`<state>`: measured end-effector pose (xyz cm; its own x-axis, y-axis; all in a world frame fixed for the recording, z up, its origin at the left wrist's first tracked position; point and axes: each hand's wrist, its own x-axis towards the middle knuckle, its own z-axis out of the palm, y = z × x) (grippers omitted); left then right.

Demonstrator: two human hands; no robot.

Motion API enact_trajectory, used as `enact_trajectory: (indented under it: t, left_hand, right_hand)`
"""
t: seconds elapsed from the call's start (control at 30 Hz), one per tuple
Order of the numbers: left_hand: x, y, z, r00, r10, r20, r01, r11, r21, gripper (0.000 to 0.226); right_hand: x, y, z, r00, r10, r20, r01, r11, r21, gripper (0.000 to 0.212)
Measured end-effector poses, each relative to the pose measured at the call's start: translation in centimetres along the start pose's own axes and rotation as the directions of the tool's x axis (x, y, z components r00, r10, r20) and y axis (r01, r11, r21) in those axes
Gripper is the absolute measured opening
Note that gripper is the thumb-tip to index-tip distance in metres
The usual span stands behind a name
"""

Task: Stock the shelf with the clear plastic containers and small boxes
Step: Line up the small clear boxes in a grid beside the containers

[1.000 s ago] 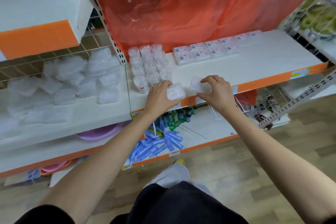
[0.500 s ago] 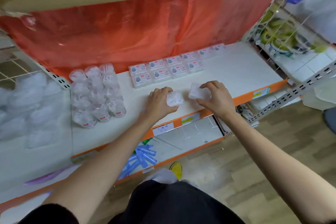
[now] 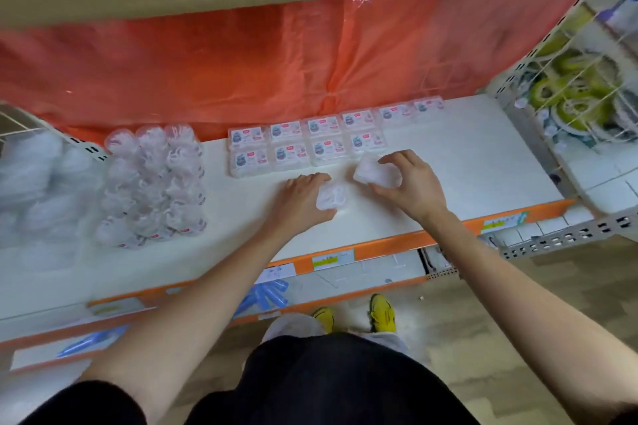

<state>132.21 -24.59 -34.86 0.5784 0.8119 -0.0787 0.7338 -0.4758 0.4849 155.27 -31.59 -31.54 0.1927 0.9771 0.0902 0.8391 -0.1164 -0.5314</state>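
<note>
Shop: stocked shelf point(image 3: 466, 162), price labels point(image 3: 333, 259).

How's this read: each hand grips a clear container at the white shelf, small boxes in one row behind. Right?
No: the head view shows the small boxes in two rows. Otherwise yes: left hand grips left container, right hand grips right container, at the white shelf.

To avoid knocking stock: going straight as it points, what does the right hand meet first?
Probably the rightmost small labelled clear box in the front row, just beyond the clear plastic container the right hand holds.
</note>
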Motion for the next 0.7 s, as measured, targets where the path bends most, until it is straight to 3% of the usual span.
enact_trajectory:
  t: [0.33, 0.5, 0.57, 0.7]
  left_hand:
    - [0.1, 3.0, 0.7, 0.958, -0.270, -0.094, 0.265, 0.962, -0.061, 0.074]
    - [1.5, 6.5, 0.2, 0.869, -0.437, -0.233, 0.352, 0.876, -0.328, 0.029]
    - [2.5, 8.4, 0.0, 0.836, -0.521, -0.170, 0.391, 0.785, -0.481, 0.022]
    - [4.2, 11.1, 0.4, 0.788, -0.604, 0.124, 0.517, 0.538, -0.665, 0.030]
  right_hand:
    - [3.7, 3.5, -0.2, 0.962, -0.253, 0.102, 0.241, 0.964, 0.116, 0.047]
    - [4.1, 5.2, -0.6, 0.925, -0.351, 0.144, 0.326, 0.930, 0.169, 0.048]
    - [4.1, 5.8, -0.9, 0.910, -0.385, 0.151, 0.353, 0.914, 0.201, 0.048]
    - [4.2, 6.6, -1.5, 0.889, -0.437, 0.137, 0.403, 0.889, 0.220, 0.048]
